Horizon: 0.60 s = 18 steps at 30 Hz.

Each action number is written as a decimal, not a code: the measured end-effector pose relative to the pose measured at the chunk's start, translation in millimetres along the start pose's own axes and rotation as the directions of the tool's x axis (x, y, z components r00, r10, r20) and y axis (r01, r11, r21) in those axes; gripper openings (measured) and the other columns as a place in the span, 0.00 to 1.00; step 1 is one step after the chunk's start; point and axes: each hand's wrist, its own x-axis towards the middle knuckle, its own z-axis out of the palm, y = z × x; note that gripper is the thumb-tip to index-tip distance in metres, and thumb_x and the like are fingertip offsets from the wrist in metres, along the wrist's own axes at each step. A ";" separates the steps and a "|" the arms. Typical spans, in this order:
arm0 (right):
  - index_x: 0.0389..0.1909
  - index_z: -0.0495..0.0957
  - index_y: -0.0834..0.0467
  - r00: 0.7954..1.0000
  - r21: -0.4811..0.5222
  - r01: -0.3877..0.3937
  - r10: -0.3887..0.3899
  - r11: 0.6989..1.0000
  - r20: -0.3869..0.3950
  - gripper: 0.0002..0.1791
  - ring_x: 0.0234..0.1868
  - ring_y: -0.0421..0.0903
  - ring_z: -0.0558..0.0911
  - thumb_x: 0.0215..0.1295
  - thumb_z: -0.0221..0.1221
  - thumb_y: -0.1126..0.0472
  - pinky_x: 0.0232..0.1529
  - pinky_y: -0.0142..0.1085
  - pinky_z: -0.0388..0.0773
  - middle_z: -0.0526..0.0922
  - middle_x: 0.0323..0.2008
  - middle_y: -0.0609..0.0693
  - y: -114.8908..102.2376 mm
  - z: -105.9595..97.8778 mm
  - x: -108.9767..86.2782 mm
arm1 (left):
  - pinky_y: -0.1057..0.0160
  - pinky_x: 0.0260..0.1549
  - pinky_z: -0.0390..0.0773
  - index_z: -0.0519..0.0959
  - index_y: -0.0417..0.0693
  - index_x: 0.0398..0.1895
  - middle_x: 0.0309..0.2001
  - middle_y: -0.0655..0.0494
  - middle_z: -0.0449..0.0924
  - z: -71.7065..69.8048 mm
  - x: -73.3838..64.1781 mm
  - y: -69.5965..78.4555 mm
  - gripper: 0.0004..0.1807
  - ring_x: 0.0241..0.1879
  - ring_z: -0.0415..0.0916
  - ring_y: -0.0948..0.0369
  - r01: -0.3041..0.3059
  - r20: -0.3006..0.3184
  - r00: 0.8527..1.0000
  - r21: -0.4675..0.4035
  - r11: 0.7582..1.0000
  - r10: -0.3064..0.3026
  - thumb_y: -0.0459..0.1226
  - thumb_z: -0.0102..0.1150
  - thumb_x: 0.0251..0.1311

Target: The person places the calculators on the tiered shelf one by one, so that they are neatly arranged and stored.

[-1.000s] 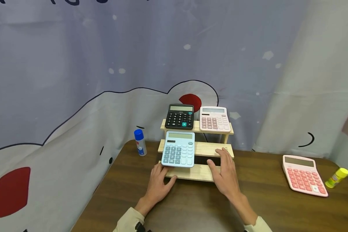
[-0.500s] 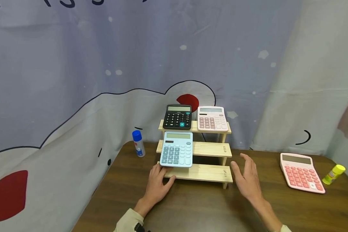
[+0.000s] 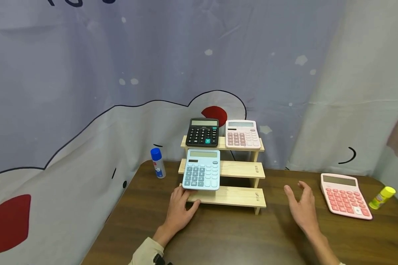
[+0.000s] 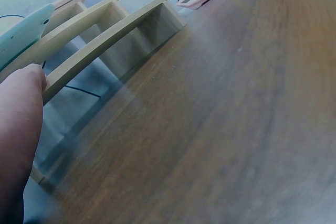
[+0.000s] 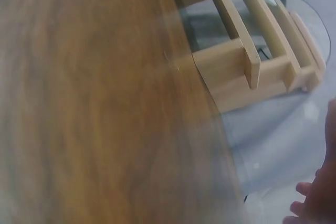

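A light-blue calculator [image 3: 201,169] leans on the left part of a three-step wooden stand [image 3: 238,169], across its middle and lowest steps. Higher up, a black calculator [image 3: 202,131] and a white-pink calculator [image 3: 242,134] lean side by side on the top step. My left hand [image 3: 179,211] rests at the left end of the lowest step, just below the light-blue calculator; some fingertips are hidden. Right of the stand, my right hand [image 3: 303,209] hovers over the table, holding nothing, fingers spread. A pink calculator [image 3: 346,195] lies flat beyond it.
On the brown table [image 3: 225,239], a blue-capped glue stick [image 3: 158,163] stands left of the stand. A yellow-green glue stick [image 3: 382,198] lies right of the pink calculator. Behind the table hangs a printed curtain [image 3: 152,66].
My right hand has moved right, away from the stand and toward the pink calculator. The left hand and the calculators keep their places; the head view has shifted slightly.
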 end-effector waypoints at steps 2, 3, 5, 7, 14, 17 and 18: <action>0.74 0.50 0.67 0.999 -0.054 0.011 -0.013 0.998 -0.046 0.43 0.70 0.72 0.56 0.72 0.53 0.42 0.64 0.66 0.54 0.60 0.68 0.72 7.5 0.2 -0.7 | 0.46 0.61 0.67 0.81 0.52 0.53 0.60 0.50 0.74 -0.8 -1.7 -0.6 0.19 0.61 0.68 0.52 -0.002 0.004 1.000 0.006 1.000 0.002 0.49 0.65 0.63; 0.73 0.52 0.67 0.997 -0.081 0.024 -0.030 0.996 -0.073 0.44 0.69 0.72 0.58 0.71 0.55 0.42 0.64 0.65 0.55 0.61 0.67 0.72 11.6 1.3 -1.2 | 0.46 0.61 0.67 0.81 0.52 0.52 0.59 0.50 0.74 -1.9 -2.9 -1.1 0.19 0.61 0.68 0.52 0.000 0.001 1.000 0.002 1.000 0.000 0.49 0.65 0.62; 0.72 0.56 0.68 0.989 -0.134 0.058 -0.075 0.989 -0.125 0.43 0.66 0.72 0.61 0.68 0.59 0.44 0.63 0.65 0.56 0.65 0.64 0.73 20.0 4.4 -2.1 | 0.46 0.60 0.67 0.82 0.51 0.51 0.58 0.50 0.75 -4.7 -5.5 -2.5 0.18 0.60 0.68 0.52 0.009 -0.010 1.000 -0.001 1.000 -0.009 0.48 0.67 0.61; 0.70 0.59 0.69 0.976 -0.178 0.102 -0.133 0.979 -0.171 0.44 0.65 0.72 0.63 0.64 0.63 0.46 0.62 0.65 0.56 0.67 0.61 0.73 28.4 6.1 -2.6 | 0.46 0.60 0.66 0.82 0.51 0.50 0.57 0.51 0.75 -7.4 -7.6 -3.8 0.18 0.60 0.68 0.52 0.019 -0.021 1.000 -0.008 1.000 -0.019 0.47 0.68 0.60; 0.66 0.61 0.71 0.942 -0.286 0.154 -0.227 0.946 -0.246 0.47 0.63 0.73 0.64 0.57 0.68 0.45 0.61 0.65 0.58 0.67 0.59 0.74 52.2 -10.5 4.5 | 0.46 0.60 0.67 0.81 0.52 0.51 0.57 0.51 0.75 -4.6 -5.6 -2.1 0.18 0.60 0.68 0.52 0.011 -0.007 1.000 -0.010 1.000 -0.011 0.48 0.66 0.62; 0.67 0.62 0.70 0.941 -0.320 0.142 -0.228 0.937 -0.250 0.49 0.65 0.73 0.62 0.55 0.69 0.42 0.63 0.66 0.56 0.66 0.61 0.74 60.4 -20.6 9.9 | 0.47 0.59 0.67 0.81 0.52 0.51 0.57 0.51 0.74 -1.0 -2.1 0.4 0.18 0.60 0.68 0.52 0.005 -0.012 1.000 -0.014 1.000 -0.006 0.48 0.66 0.62; 0.67 0.62 0.70 0.939 -0.329 0.136 -0.228 0.934 -0.258 0.50 0.65 0.74 0.62 0.54 0.69 0.41 0.63 0.67 0.56 0.66 0.61 0.74 63.8 -23.7 11.6 | 0.47 0.59 0.67 0.81 0.53 0.51 0.57 0.51 0.74 0.1 -0.8 1.1 0.17 0.60 0.68 0.52 0.002 -0.012 1.000 -0.012 1.000 -0.002 0.48 0.66 0.62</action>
